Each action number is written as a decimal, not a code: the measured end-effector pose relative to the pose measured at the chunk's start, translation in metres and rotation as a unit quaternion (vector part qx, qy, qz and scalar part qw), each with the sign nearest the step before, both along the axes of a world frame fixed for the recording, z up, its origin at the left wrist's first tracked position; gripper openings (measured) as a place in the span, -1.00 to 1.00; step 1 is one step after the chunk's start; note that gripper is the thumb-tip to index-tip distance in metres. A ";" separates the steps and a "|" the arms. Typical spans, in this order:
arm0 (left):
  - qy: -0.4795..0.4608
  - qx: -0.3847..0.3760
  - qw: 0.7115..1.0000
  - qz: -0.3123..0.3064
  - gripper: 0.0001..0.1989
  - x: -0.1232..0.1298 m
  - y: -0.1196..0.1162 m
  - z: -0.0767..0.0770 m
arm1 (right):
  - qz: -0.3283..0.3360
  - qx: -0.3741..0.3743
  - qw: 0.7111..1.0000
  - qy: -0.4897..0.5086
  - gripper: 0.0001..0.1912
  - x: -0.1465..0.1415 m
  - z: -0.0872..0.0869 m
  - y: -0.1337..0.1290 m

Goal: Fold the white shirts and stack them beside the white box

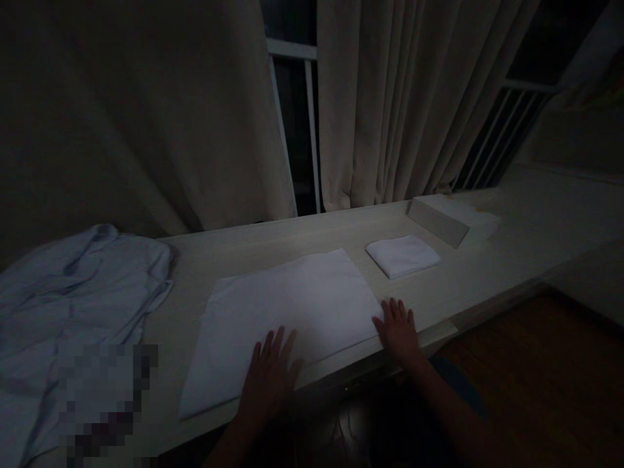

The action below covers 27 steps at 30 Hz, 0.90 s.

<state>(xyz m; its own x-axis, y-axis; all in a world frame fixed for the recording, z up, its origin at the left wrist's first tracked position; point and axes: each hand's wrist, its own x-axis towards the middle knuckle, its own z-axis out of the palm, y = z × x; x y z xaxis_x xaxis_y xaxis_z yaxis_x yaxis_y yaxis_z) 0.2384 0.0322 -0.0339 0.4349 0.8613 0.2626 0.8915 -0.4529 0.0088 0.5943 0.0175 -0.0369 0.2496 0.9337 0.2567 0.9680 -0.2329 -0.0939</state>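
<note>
A white cloth [292, 299] lies spread in a flat rectangle on the light wooden surface. My left hand [270, 374] rests over its front edge, fingers stretched and slightly blurred. At the cloth's right corner is my right hand [398, 331], fingers spread, its thumb side touching the corner. Neither hand grips anything. Behind the right hand, apart from the large cloth, sits a smaller folded white cloth [403, 255].
At the left, a rumpled light garment [82, 292] covers the surface, with a pixelated patch over its front. A white box-like object [439, 221] stands at the back right. Curtains [380, 97] hang behind the wooden surface [468, 276], whose front edge runs close to me.
</note>
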 end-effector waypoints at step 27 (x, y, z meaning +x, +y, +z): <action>0.005 -0.016 1.000 0.013 -0.39 0.041 -0.002 0.013 | 0.295 0.027 0.953 0.059 -0.47 -0.121 0.031 0.009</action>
